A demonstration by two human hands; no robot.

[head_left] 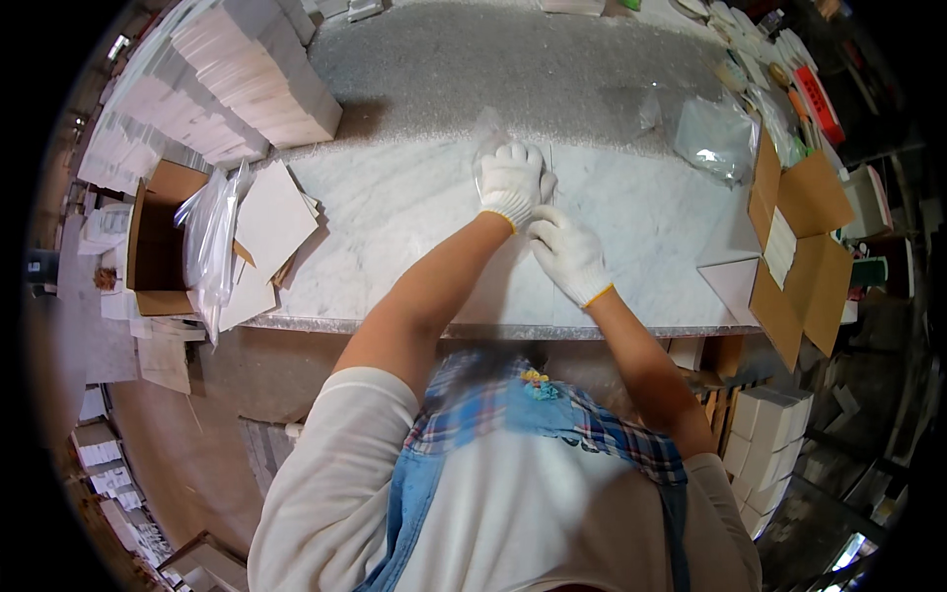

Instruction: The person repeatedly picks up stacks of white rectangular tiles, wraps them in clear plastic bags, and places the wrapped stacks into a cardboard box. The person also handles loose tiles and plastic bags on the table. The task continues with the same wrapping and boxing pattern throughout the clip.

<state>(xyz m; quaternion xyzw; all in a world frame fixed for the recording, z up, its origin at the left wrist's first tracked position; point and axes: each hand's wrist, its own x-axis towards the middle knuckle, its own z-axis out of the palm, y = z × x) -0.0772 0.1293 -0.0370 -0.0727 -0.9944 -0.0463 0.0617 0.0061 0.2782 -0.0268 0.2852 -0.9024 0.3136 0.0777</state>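
Left hand [511,178] over clear bag [486,134], mid-table [390,212]; right hand [565,255] curled, just nearer. We can't tell either's grip. White pieces [780,247] already in right carton [817,197]; bag work looks unfinished.

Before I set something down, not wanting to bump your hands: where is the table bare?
Between the left hand and the white sheets; between the right hand and the open box. Crowded: left, with tall white stacks; far right, with a plastic bag.

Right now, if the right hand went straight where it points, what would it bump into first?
Probably the gloved left hand, which lies just ahead and leftward of the right hand; I can't tell whether they touch.
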